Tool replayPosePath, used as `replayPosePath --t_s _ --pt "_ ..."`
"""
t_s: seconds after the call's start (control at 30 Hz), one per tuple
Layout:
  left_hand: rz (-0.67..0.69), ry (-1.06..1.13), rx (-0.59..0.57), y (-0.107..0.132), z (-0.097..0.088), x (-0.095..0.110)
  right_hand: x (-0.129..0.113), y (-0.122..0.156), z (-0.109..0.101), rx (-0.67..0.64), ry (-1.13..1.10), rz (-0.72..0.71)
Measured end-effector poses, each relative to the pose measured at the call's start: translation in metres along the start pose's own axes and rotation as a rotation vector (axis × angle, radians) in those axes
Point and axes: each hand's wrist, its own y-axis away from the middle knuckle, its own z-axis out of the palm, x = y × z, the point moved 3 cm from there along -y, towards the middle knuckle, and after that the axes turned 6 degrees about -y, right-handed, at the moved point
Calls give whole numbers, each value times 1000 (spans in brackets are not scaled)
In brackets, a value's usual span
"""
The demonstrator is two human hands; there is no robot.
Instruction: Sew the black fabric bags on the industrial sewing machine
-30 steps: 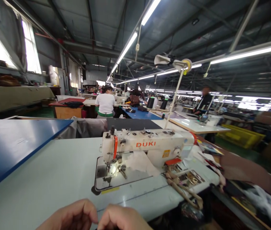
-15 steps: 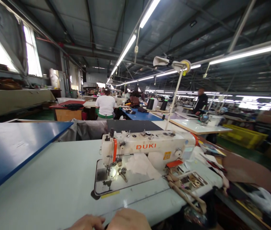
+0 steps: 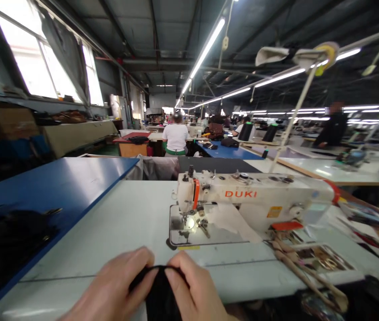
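A black piece of fabric point(image 3: 163, 294) hangs between my two hands at the front edge of the table. My left hand point(image 3: 117, 281) pinches its upper edge between thumb and fingers. Close beside it, my right hand point(image 3: 192, 285) grips the same edge, the thumbs almost meeting. The fabric's lower part runs out of view. Just beyond my hands stands a white sewing machine point(image 3: 259, 203) with orange trim; its needle area point(image 3: 187, 222) is lit. Pale sheet material point(image 3: 231, 218) lies on the machine bed under the arm.
A blue table point(image 3: 85, 178) adjoins on the left, with dark items point(image 3: 15, 236) on it. To the right are a tray of metal parts point(image 3: 326, 258) and beige straps point(image 3: 305, 267). A person in white point(image 3: 175, 136) sits ahead; a person in dark clothing point(image 3: 333, 127) stands right.
My hands have risen farther into view, and the black fabric between them now shows. The view has turned left, so the machine appears farther right and more of the blue table is visible.
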Motion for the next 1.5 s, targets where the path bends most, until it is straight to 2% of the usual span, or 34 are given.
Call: replayPosePath --t_s 0.1,0.17,0.23,0.33,0.4,0.53,0.67,0.77,0.87,0.93,1.03,1.13,1.27,1.33,1.37,1.4,1.5 --pt "117 -118 -88 -14 -27 2 -7 -10 8 59 -216 -19" --pt "167 -149 -110 -19 -37 5 -6 -17 12 59 -355 1" --pt "201 -179 -119 -23 -40 7 0 -21 16 27 -500 102" --pt "250 -288 -108 -27 -38 4 15 -24 22 5 -767 353" --pt "301 -362 -128 -32 -37 -1 24 -23 29 -2 -934 465" --pt "441 -447 -260 -56 -43 -10 38 -27 58 86 -1116 510" --pt "552 -658 -451 -98 -31 -27 50 -53 99 174 -1166 407" --pt "539 -797 -518 -131 -3 -44 67 -75 112 285 -1193 502" --pt "564 -781 -493 -148 35 -55 91 -79 100 356 -1181 641" --pt "562 -669 -407 -151 59 -60 106 -70 83 382 -1162 702" --pt "478 -464 -260 -147 87 -67 122 -50 55 376 -1107 815" --pt "437 -340 -208 -142 103 -70 128 -37 32 258 -1002 925" --pt "439 -286 -233 -143 108 -69 129 -35 10 -52 -831 937" --pt "435 -282 -239 -145 106 -69 132 -38 0 -186 -651 860" --pt "433 -281 -237 -146 106 -69 133 -41 -6 -215 -512 776" --pt "432 -281 -235 -147 106 -69 134 -44 -12 -208 -342 656" --pt "436 -280 -229 -148 106 -70 131 -54 -28 -76 205 176"
